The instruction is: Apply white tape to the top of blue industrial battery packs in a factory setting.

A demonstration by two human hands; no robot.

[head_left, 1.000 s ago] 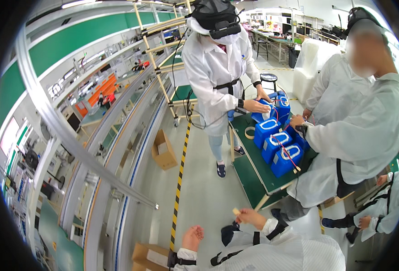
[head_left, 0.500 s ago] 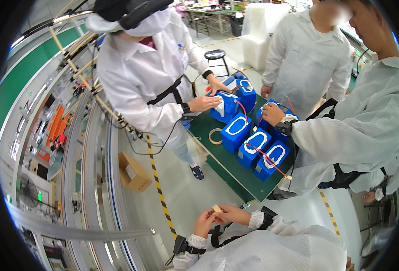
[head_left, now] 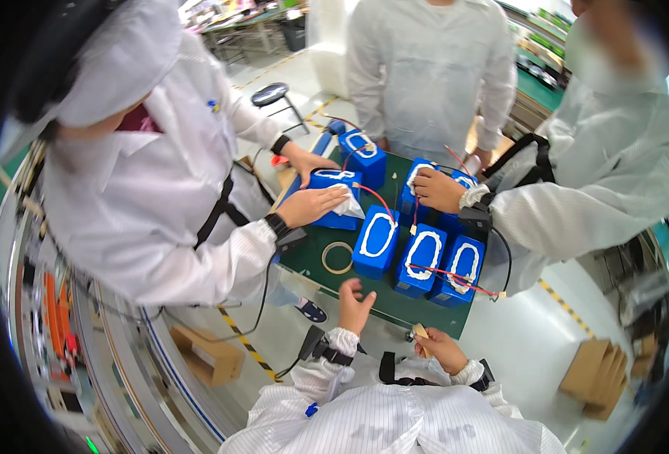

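So the landmark here is the green table (head_left: 364, 295), a small one with three other people in white coats crowded round its far and side edges.

My left hand (head_left: 355, 304) is up at the near edge of the table, fingers spread wide open, holding nothing; it's hovering just short of the tape ring (head_left: 338, 257) that lies flat on the green surface near that edge. My right hand (head_left: 439, 348) sits just off the table's near edge, curled loosely around a small tan piece (head_left: 420, 333) pinched between thumb and fingers. Can't make out what that piece actually is, too small.

On the table there's a bunch of blue battery packs (head_left: 420, 259) with white oval outlines on top, three of them in a row toward the near right corner, with red wires (head_left: 455, 274) trailing across them. More blue packs sit further back.

The person at the table's left side has a hand (head_left: 313, 204) pressing a white cloth (head_left: 349, 206) onto one blue pack. The person at the right side has a hand (head_left: 439, 189) resting on a pack at the back.

Off to the left of the table, down on the floor, there's a cardboard box (head_left: 207, 356).
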